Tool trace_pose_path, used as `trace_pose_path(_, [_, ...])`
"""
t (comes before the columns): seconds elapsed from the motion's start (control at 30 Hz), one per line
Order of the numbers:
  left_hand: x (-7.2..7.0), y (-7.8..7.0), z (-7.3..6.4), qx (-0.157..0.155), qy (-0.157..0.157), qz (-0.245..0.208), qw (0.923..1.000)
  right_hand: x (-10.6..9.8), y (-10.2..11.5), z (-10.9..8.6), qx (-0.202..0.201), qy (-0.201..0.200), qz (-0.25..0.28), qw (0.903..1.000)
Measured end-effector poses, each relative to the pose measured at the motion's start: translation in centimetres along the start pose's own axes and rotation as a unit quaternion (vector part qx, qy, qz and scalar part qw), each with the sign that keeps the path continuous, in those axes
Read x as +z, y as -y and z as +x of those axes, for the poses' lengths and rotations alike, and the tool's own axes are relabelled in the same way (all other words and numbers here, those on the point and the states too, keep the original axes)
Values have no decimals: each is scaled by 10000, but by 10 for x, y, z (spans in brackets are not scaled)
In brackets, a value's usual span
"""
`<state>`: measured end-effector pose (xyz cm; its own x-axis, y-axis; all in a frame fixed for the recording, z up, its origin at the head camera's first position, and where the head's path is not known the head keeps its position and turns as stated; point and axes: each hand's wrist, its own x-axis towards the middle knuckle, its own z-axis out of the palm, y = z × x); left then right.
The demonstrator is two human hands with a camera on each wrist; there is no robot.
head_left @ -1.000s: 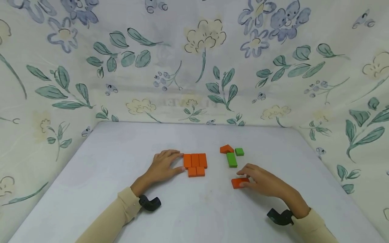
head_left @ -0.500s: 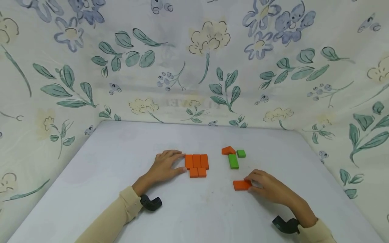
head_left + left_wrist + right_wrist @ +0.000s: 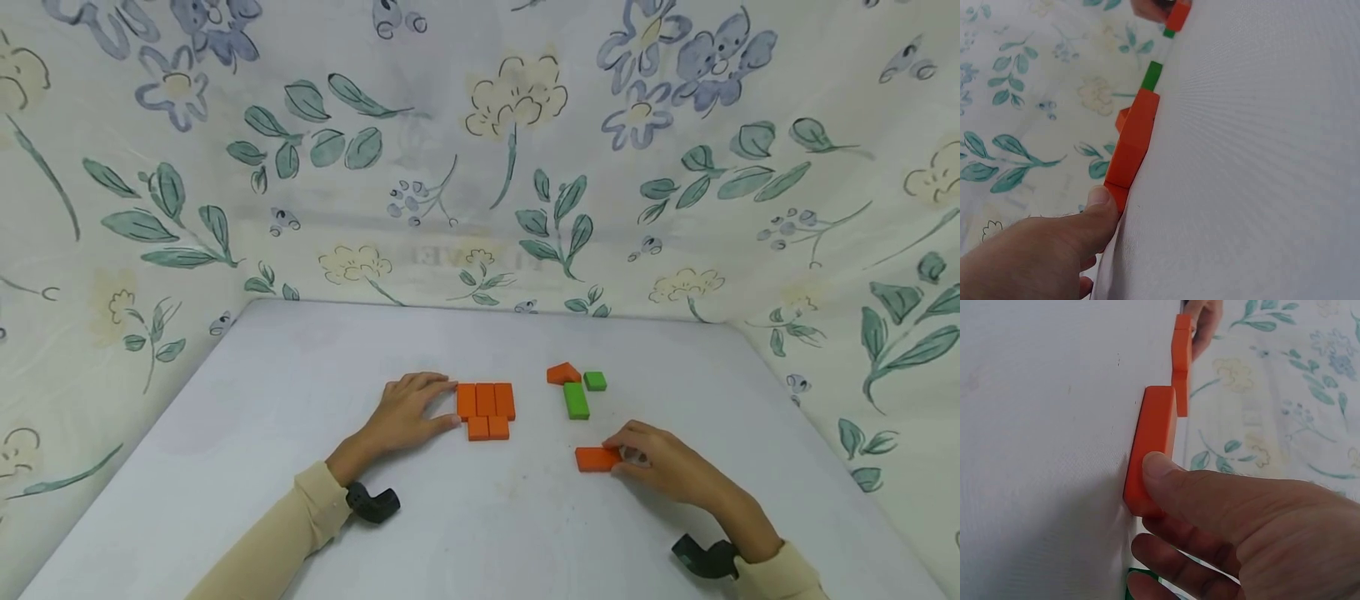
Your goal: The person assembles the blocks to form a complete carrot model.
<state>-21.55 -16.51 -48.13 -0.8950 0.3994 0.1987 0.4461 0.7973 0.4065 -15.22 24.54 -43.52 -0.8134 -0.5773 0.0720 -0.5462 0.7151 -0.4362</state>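
Three upright orange rectangular blocks (image 3: 486, 400) stand side by side in a row on the white tabletop. Two smaller orange blocks (image 3: 488, 428) lie against their near side. My left hand (image 3: 402, 412) rests at the row's left edge, index fingertip by the far corner and thumb by the near one; in the left wrist view its thumb (image 3: 1099, 199) touches orange. To the right, my right hand (image 3: 660, 458) pinches the right end of a longer orange block (image 3: 591, 459) between thumb and fingers. The right wrist view shows this block (image 3: 1152, 425) close on the table surface.
Beyond the right hand lie a green rectangular block (image 3: 577, 400), a small green block (image 3: 595, 381) and an orange block with a pointed top (image 3: 562, 374). Flower-printed cloth (image 3: 420, 192) walls the back and sides of the table (image 3: 480, 533).
My right hand has shifted from over the long orange block to its right end, showing more of the block. The left hand stays by the orange row. The view has shifted slightly.
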Motion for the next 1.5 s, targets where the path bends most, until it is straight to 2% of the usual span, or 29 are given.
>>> trace_pose_path(0.5, [2,-1,0,2,1,-14,10000,1,3,-1,-102,-90,-139,9998])
trace_pose_path(0.77, [1,-1,0,37,33,7,10000,2,12,1,-78,-577,-233,9980])
trace_pose_path(0.93, [-1,0,1,12,3,36,10000,-1,24,8,-313,-802,-115,9962])
trace_pose_path(1.2, [1,0,0,-30,63,-37,10000,-3,39,20,-531,-945,-162,9940])
trace_pose_path(1.5, [0,0,0,-43,53,-20,10000,2,59,44,-727,-837,-180,9937])
